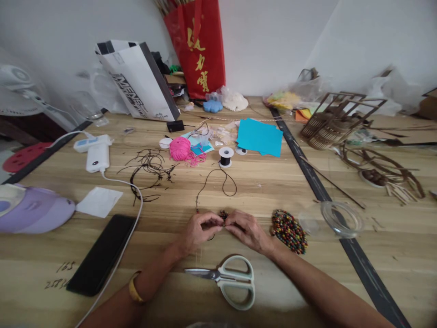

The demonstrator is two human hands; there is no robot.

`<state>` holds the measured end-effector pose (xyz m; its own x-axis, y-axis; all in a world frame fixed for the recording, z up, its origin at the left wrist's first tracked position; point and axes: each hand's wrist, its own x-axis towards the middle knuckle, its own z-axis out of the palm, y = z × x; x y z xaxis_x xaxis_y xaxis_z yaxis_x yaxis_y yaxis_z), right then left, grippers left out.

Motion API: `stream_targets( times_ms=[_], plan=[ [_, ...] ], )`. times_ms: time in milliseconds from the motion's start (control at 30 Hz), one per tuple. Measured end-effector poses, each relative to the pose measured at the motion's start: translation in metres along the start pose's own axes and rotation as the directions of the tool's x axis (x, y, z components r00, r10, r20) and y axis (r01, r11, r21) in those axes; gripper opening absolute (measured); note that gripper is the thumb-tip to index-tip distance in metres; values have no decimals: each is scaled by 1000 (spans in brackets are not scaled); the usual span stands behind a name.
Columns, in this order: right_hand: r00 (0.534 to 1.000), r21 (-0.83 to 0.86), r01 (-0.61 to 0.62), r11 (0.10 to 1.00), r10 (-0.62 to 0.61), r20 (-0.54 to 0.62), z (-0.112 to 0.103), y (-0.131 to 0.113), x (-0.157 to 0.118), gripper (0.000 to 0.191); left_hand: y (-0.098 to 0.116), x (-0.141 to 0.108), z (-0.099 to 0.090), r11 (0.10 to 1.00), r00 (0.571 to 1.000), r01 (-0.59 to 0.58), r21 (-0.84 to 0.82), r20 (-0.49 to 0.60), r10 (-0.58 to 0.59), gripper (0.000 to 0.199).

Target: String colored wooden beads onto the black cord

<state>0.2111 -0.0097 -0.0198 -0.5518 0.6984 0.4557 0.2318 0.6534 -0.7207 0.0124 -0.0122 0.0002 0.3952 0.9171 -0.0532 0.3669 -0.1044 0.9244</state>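
My left hand [201, 231] and my right hand [248, 230] meet at the fingertips above the table, both closed in a pinch. Black cord [236, 187] runs from a white spool [226, 157] to my left hand, and a short piece shows below its fingers. What my right fingers grip is too small to make out. A small cluster of dark beads [223, 214] lies just beyond the fingertips. To the right of my right hand is a heap of multicoloured beads [289, 231]. Scissors [229, 279] with pale handles lie in front of my hands, blades pointing left.
On the left are a black phone [102, 255], a white cable [139, 207] and cut black cords [146, 171]. Pink yarn [180, 148] and blue sheets [259, 136] lie further back. A clear round dish [342, 219] and small woven baskets [327, 127] stand right.
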Motion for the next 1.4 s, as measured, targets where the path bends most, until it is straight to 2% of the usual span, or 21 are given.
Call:
stream_targets(
  times_ms=[133, 300, 700, 800, 900, 967, 1133, 1333, 1400],
  plan=[
    [999, -19, 40, 999, -40, 19, 1, -4, 1, 9, 0, -1, 2, 999, 1000, 5, -32, -14, -6, 17],
    [995, -43, 86, 995, -84, 48, 1, -9, 4, 11, 0, -1, 2, 999, 1000, -17, -47, 6, 17, 15],
    [997, -83, 79, 993, -78, 19, 3, -6, 0, 6, -1, -2, 1, 997, 997, -77, 30, 9, 77, 8],
    [997, -94, 70, 993, -70, -6, 2, -6, 0, 8, -3, -1, 1, 981, 985, -172, 87, -14, 174, 5],
    [998, -97, 19, 995, -24, -57, -1, -5, 1, 10, -5, 2, -4, 932, 941, -333, 142, -14, 338, 5],
    [995, -94, -40, 995, 31, -96, -2, -4, 1, 12, -7, 3, -9, 896, 918, -390, 211, 20, 395, 6],
    [977, -64, -155, 986, 144, -157, -4, -1, 0, 16, -9, 4, -21, 860, 940, -339, 380, 176, 293, 12],
    [974, -68, -159, 985, 145, -175, -4, -4, 3, 16, -6, 3, -36, 816, 934, -339, 468, 275, 230, 14],
    [975, -68, -148, 987, 135, -176, -4, -4, 3, 15, -4, 2, -45, 812, 939, -321, 488, 275, 206, 23]
  ],
)
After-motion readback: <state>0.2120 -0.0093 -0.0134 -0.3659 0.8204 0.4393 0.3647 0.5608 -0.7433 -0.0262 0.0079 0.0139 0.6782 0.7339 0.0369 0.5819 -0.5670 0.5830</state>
